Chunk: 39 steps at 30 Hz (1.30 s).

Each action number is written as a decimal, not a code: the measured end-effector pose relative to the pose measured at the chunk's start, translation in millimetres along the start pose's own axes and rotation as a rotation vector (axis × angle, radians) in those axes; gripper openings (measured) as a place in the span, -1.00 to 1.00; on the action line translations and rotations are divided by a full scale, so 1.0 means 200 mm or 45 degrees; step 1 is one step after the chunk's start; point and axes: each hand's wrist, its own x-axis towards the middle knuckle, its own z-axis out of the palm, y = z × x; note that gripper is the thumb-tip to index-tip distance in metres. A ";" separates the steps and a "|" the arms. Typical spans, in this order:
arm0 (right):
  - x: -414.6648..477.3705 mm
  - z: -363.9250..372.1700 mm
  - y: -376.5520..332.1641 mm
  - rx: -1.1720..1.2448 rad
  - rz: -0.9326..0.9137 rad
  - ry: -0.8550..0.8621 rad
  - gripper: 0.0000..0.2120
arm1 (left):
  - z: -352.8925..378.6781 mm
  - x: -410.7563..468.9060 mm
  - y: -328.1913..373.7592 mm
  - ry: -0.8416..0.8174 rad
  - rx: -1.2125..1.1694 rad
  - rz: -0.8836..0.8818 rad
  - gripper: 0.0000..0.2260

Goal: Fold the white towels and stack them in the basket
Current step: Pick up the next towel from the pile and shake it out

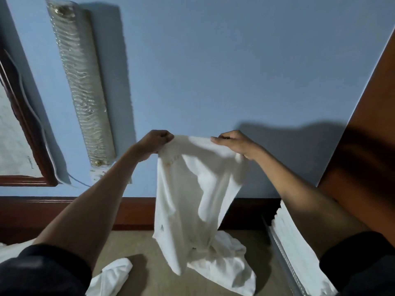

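Held high: the left hand (pixel 158 144) and right hand (pixel 233 144), fingers curled, each gripped the top edge of one white towel (pixel 192 199). It hung below them, long axis vertical, tail reaching a crumpled heap (pixel 226 272). One more crumpled towel (pixel 113 276) lay lower left; one folded stack (pixel 299 253) sat nearer the right hand.
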 end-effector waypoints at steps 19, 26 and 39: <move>0.02 -0.18 0.03 0.062 -0.017 -0.361 -0.68 | 0.19 0.00 0.16 -0.421 -0.271 0.068 -0.49; 0.06 -0.18 -0.01 0.296 -0.183 -0.139 -0.63 | 0.31 -0.03 0.26 -0.514 -0.054 0.003 -0.77; 0.04 -0.08 -0.01 0.449 -0.166 -0.153 -0.82 | 0.21 -0.01 0.29 -0.309 -0.024 0.113 -0.66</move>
